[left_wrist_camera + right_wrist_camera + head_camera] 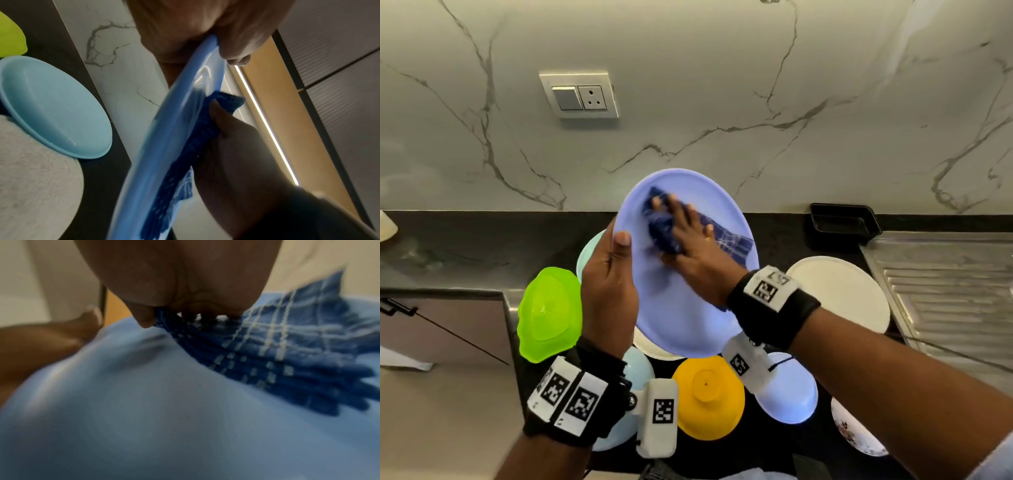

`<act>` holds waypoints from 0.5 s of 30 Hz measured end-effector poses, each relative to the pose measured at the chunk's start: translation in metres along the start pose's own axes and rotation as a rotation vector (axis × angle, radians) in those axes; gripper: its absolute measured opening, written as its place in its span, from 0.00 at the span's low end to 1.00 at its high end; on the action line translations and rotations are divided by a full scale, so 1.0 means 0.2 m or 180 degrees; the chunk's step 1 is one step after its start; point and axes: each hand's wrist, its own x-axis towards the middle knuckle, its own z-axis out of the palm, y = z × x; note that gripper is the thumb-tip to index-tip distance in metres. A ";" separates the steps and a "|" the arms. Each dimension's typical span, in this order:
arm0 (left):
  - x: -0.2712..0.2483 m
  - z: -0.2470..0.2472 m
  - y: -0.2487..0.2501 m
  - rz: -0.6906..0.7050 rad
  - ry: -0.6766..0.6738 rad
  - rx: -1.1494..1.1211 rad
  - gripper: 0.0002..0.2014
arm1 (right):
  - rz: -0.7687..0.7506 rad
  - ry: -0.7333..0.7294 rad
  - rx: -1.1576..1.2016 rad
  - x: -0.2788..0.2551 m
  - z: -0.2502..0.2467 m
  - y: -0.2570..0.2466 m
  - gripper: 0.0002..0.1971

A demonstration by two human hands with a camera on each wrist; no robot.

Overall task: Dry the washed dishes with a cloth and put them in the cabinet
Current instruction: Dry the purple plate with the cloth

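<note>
Above the dark counter (465, 240), a blue plate (688, 318) is held up in the air, tipped toward the person. It looks like thin plastic, so I think it is light and stiff and will not break easily. It may be wet, and a wet plate can slip. The best place to hold it is the rim, with a thumb on one side and fingers on the other.

The left hand (607, 291) does just that. It grips the left rim, thumb on the front and fingers curled behind. The left wrist view shows the rim pinched tight between them.

The right hand (695, 246) lies nearly flat, with fingers spread and mostly straight. It presses a dark blue cloth (729, 241) onto the face of the plate. The cloth is soft and bunched up under the palm, and one end sticks out to the right. The right wrist view is blurry, so I cannot tell how the thumb (144, 318) sits on the cloth.

More dishes wait below on the counter: a green bowl (549, 315), a yellow bowl (709, 397), a pale blue dish (55, 107) and a white plate (842, 291). A steel sink board (945, 291) is on the right.
</note>
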 end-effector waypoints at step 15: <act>-0.04 0.04 -0.02 -0.0104 -0.0062 -0.0212 0.24 | 0.0578 0.0059 0.0214 -0.03 -0.11 0.22 0.34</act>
